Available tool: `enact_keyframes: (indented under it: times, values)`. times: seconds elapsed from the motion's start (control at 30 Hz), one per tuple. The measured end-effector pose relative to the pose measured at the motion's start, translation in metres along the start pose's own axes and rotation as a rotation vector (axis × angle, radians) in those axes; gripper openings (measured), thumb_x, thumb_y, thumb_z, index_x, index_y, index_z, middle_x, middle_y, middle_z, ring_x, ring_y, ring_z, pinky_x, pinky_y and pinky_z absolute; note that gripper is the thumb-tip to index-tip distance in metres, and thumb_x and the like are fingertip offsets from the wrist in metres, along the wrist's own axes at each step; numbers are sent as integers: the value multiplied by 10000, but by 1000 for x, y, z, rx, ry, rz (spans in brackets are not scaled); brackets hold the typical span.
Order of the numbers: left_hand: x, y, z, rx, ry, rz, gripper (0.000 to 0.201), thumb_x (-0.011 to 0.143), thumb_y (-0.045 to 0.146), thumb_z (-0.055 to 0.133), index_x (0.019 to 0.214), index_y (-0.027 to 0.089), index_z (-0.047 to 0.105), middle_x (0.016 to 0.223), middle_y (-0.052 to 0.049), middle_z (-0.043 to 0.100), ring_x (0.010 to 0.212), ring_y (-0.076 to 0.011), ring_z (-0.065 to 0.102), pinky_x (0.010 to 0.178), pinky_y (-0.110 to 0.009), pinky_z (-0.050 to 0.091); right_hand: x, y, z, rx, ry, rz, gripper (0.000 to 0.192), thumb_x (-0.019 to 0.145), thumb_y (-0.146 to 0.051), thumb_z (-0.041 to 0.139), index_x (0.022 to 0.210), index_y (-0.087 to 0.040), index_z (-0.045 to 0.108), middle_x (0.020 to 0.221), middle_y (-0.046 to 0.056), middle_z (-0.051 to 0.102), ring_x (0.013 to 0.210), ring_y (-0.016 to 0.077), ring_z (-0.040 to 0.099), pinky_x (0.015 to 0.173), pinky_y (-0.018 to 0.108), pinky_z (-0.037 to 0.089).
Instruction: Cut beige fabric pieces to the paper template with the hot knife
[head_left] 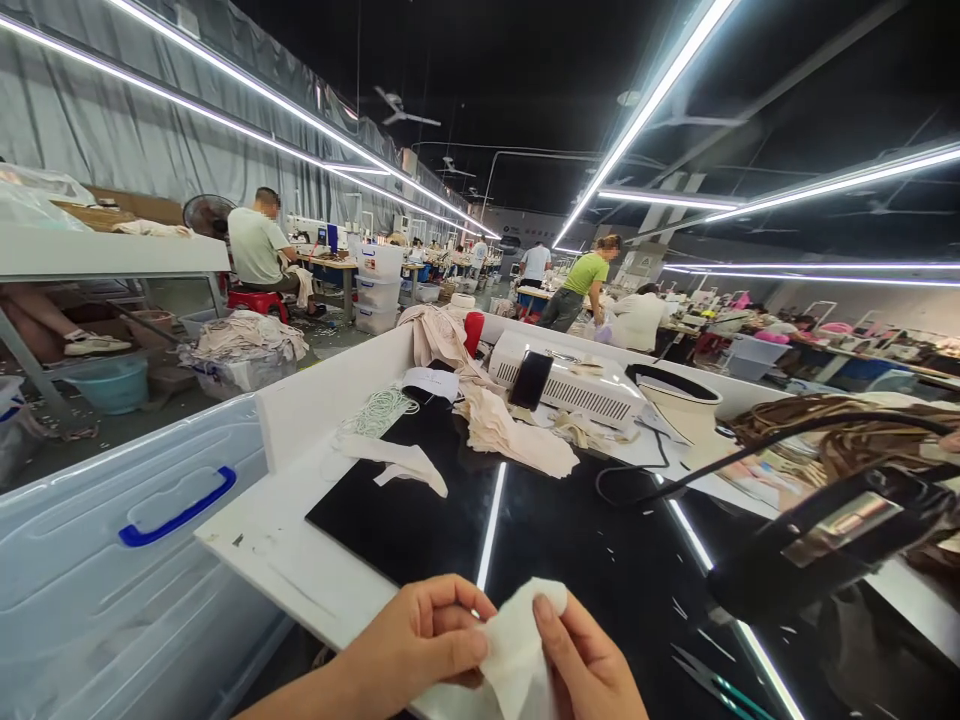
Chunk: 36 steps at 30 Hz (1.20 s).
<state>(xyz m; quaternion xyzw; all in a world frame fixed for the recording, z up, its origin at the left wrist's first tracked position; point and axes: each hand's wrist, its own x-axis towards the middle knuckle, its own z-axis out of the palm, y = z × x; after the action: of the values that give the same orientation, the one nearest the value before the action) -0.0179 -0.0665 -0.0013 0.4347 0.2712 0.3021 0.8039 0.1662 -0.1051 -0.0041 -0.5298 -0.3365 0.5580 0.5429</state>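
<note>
A pale cream piece of fabric is stretched between my two hands at the near edge of the table. My left hand pinches its left side between thumb and fingers. On the upper right part, my right hand presses its thumb against the cloth. The lower part of the piece runs out of view. Beyond my hands lies a glossy black board, with a cream fabric strip and a stack of beige fabric pieces on it.
Small scissors lie at the lower right, below a black lamp-like device with a cable. A phone leans on a white vented machine. Green cord lies at the left. A lidded plastic bin stands beside the table. Several people work farther back.
</note>
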Motion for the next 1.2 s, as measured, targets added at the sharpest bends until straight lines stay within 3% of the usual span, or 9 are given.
enact_keyframes:
  times: [0.13,0.27,0.43,0.6,0.87,1.07,1.2]
  values:
    - [8,1,-14,53,-47,-2,594,642,580,845,952,127,618,848,-34,622,741,-115,572,715,-238,434,15,-14,15,-222,-98,-124,463,710,-640,734,677,-185,658,587,-25,531,556,119,441,519,232,343]
    - [26,8,-21,89,21,44,578,639,615,829,802,151,525,690,34,508,578,-51,411,535,-186,281,33,-21,27,-339,-217,-247,487,773,-653,660,658,-183,602,606,-23,504,587,116,412,544,229,328]
    - [51,14,-28,44,98,157,627,608,679,809,710,162,468,637,45,477,535,-41,379,496,-186,258,59,-32,33,-379,-267,-315,460,810,-655,618,786,-198,660,693,-12,569,653,137,476,589,227,392]
    - [73,30,-29,104,170,159,656,615,790,713,754,192,483,497,81,448,357,-42,319,351,-196,223,87,-40,27,-364,-356,-292,465,814,-652,623,941,-208,678,667,-15,613,613,138,520,563,227,408]
    - [109,95,-28,359,276,211,588,688,717,695,848,173,541,674,41,538,480,-59,444,363,-151,334,126,-39,-3,-186,-167,-230,532,674,-665,743,947,-214,672,576,-17,667,446,125,525,474,221,348]
    - [173,152,-27,494,307,313,424,787,543,709,894,149,597,723,34,530,546,-56,463,420,-148,352,152,-65,-41,-222,91,-299,542,660,-641,759,983,-211,698,592,-21,671,516,162,580,494,246,402]
    - [219,183,-18,580,403,324,232,917,364,632,970,138,622,779,23,544,587,-54,486,502,-163,423,176,-87,-56,-174,209,-348,568,686,-612,752,1085,-218,661,706,-19,677,595,154,581,495,236,426]
